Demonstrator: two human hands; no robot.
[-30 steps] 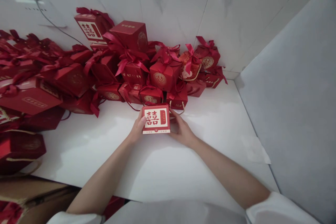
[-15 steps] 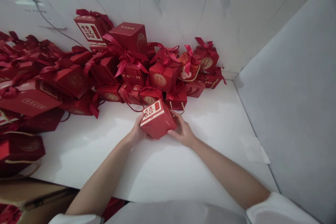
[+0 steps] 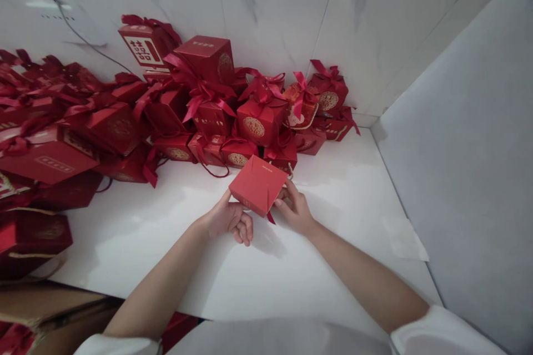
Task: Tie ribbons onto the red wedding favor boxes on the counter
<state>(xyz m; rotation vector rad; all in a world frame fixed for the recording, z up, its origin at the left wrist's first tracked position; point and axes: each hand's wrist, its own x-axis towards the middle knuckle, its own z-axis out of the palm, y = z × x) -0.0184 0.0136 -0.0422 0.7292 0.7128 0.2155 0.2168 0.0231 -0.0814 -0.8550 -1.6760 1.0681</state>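
A red gift box (image 3: 259,184) is held above the white tabletop, its plain red face with small gold print turned upward. On its right corner, the fingers and thumb of my right hand (image 3: 296,211) are closed. My left hand (image 3: 227,219) steadies the left corner with a raised digit, while its other fingers curl loosely below the box. A short end of red ribbon (image 3: 271,218) hangs under the box near my right fingers. The box's underside is hidden.
Behind stand stacked red gift boxes (image 3: 258,122) with ribbons and cord handles, against a marbled wall (image 3: 275,11). More boxes (image 3: 45,158) crowd the left. A grey panel (image 3: 466,150) bounds the right side of the white table (image 3: 333,266). A cardboard carton (image 3: 62,305) sits lower left.
The box has been turned in my hands: the white character label is out of sight and a plain red face shows. My left fingers have come off its side and curled below.
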